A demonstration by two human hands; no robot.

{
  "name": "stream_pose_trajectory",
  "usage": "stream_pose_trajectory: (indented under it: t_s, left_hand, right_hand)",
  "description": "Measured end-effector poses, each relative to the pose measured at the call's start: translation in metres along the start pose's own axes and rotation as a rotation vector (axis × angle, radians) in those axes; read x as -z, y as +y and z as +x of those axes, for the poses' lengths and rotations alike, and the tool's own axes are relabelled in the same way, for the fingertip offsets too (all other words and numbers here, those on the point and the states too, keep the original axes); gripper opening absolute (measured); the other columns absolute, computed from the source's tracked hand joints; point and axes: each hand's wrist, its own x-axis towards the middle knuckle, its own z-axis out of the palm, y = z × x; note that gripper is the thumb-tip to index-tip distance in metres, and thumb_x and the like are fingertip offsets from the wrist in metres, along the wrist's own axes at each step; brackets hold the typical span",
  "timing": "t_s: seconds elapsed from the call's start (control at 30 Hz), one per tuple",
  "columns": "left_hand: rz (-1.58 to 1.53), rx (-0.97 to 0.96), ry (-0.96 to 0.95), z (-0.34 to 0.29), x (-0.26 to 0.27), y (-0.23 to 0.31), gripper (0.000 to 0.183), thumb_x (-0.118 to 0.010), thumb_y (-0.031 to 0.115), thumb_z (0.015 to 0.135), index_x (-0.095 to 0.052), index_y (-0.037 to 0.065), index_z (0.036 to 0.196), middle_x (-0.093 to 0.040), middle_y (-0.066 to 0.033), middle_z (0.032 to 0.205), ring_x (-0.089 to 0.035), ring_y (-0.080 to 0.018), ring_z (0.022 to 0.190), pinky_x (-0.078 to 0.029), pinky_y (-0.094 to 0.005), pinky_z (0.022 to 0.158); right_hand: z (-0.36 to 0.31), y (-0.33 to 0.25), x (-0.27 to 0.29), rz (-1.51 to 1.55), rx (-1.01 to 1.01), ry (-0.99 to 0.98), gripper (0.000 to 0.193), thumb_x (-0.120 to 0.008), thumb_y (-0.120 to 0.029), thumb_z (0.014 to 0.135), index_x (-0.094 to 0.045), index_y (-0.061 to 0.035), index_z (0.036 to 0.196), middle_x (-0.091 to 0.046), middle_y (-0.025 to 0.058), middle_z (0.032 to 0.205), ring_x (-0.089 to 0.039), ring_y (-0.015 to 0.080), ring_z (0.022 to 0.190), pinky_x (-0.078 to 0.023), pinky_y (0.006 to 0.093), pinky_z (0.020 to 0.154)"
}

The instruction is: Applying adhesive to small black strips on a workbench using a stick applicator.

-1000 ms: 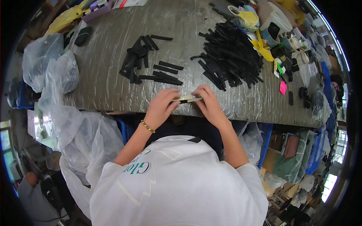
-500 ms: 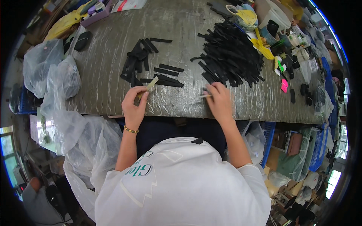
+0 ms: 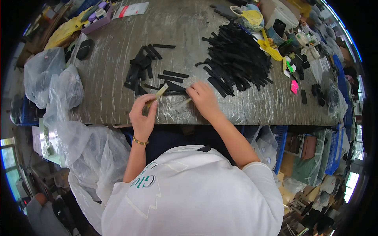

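A short, flat yellowish strip, ruler-like, stands out between the thumb and fingers of my left hand, near the table's front edge. My right hand is closed round a thin pale stick whose tip points left, toward the other hand. Its fingertips meet the right end of a black strip that lies on the table between both hands; I cannot tell if they grip it. Just beyond lie two more loose black strips. A small heap of black strips lies past my left hand.
A large pile of black strips covers the table's right side. Beyond it stand tape rolls, cups and a white tub. A pink piece lies at the right. Clear plastic bags hang over the left edge; a purple box sits far left.
My right hand has moved left with the pale stick, from beside the large pile to the black strips in the middle. My left hand has shifted only slightly, still holding the yellowish strip.
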Motion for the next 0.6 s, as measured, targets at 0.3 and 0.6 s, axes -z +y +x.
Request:
stream_pose_trajectory:
  t_s: [0.3,0.6]
  left_hand:
    - [0.117,-0.195,-0.468,-0.017,-0.037,0.005,0.013,-0.071,0.008,0.085,-0.069,0.004,0.097,-0.067,-0.0101,0.102,-0.062,-0.0313,0.096,-0.051,-0.0397,0.084]
    - [0.124,-0.27,-0.54,-0.017,-0.047,0.002,0.018,-0.068,0.001,0.081,-0.07,0.003,0.1,-0.067,-0.0079,0.103,-0.061,-0.0292,0.097,-0.051,-0.0379,0.084]
  right_hand:
    - [-0.065,-0.014,0.033,0.136,-0.065,-0.127,0.02,-0.067,-0.008,0.079,-0.064,-0.0014,0.098,-0.059,0.0102,0.093,-0.058,0.0282,0.088,-0.046,0.0378,0.079]
    - [-0.072,-0.03,0.027,0.222,-0.48,0.016,0.016,-0.075,-0.01,0.082,-0.066,-0.0032,0.094,-0.06,0.011,0.089,-0.058,0.0326,0.084,-0.045,0.0423,0.074]
